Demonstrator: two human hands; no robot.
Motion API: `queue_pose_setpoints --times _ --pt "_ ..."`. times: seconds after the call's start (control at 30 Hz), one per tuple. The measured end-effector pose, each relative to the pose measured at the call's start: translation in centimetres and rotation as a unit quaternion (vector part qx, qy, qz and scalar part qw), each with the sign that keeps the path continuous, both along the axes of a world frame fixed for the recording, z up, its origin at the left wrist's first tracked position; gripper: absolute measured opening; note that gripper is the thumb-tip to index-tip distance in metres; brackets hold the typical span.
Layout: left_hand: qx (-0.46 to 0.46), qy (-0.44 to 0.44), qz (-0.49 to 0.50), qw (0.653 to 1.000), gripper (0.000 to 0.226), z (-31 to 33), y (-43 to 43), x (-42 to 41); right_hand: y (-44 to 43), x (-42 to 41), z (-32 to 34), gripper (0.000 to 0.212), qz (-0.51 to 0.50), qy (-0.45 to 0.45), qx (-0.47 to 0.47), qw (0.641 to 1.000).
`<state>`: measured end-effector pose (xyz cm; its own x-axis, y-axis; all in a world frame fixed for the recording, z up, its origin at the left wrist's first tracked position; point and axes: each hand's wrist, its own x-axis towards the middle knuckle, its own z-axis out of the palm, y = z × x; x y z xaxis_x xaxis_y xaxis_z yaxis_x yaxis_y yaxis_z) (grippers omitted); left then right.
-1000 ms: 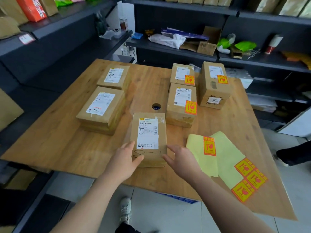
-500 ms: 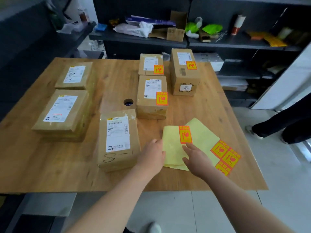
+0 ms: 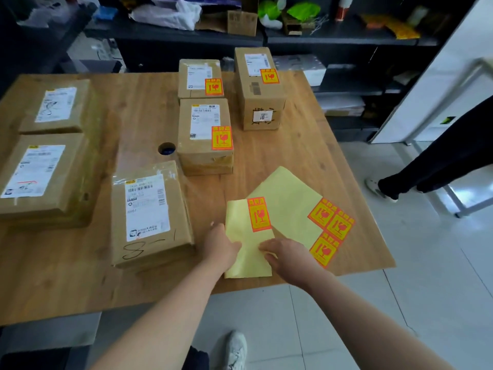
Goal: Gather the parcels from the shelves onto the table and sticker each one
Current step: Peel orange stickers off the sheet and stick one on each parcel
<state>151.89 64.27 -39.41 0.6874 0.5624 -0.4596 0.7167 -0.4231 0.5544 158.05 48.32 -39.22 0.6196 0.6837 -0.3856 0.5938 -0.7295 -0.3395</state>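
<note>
On the wooden table [image 3: 293, 150] lie several brown parcels. Three carry an orange fragile sticker: a flat one [image 3: 198, 76] at the back, one [image 3: 202, 156] in the middle and a tall one [image 3: 260, 102] to the right. Three carry none: two on the left [image 3: 57, 108] [image 3: 69, 172] and the nearest parcel [image 3: 152, 244], marked "8-1". My left hand [image 3: 221, 247] grips the left edge of a yellow sticker sheet [image 3: 246, 264] bearing one orange sticker [image 3: 258, 214]. My right hand [image 3: 288, 255] pinches that sheet's right edge.
A second yellow sheet [image 3: 288, 204] with three orange stickers [image 3: 330, 228] lies under the first, near the table's right front corner. A cable hole [image 3: 166, 149] sits mid-table. Dark shelves [image 3: 186, 36] with clutter stand behind. Another person's legs [image 3: 437, 169] are at the right.
Both hands left the nearest parcel, moved right to the sticker sheet and took hold of it. The camera swung right and down.
</note>
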Motion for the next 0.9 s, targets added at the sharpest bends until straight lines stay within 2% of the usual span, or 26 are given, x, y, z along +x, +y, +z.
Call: queue_pose_setpoints --times 0.07,0.17,0.3,0.47,0.57,0.9 --pt "-0.048 -0.017 0.023 0.998 0.025 -0.1 -0.2 -0.5 0.2 0.0 0.1 0.033 -0.033 0.004 0.02 0.999" --pt "-0.125 -0.042 0.067 0.989 0.029 -0.4 -0.1 -1.4 0.8 0.1 -0.3 0.032 -0.065 -0.001 0.058 0.996" --pt "-0.2 -0.069 0.119 0.97 0.033 -0.4 0.0 -2.0 1.5 -0.5 -0.6 0.033 -0.049 0.01 0.078 0.996" --pt "-0.249 -0.082 0.163 0.951 0.024 -0.3 0.0 -1.7 1.6 -0.9 -1.1 0.032 -0.097 0.028 0.107 0.989" --pt "-0.263 -0.079 0.173 0.946 0.027 -0.3 -0.2 -1.8 1.7 -0.9 -1.1 0.03 -0.142 0.046 0.144 0.978" --pt "-0.352 -0.119 0.191 0.909 0.038 0.2 0.0 -3.1 2.1 -1.8 -0.4 0.023 -0.183 0.071 0.212 0.957"
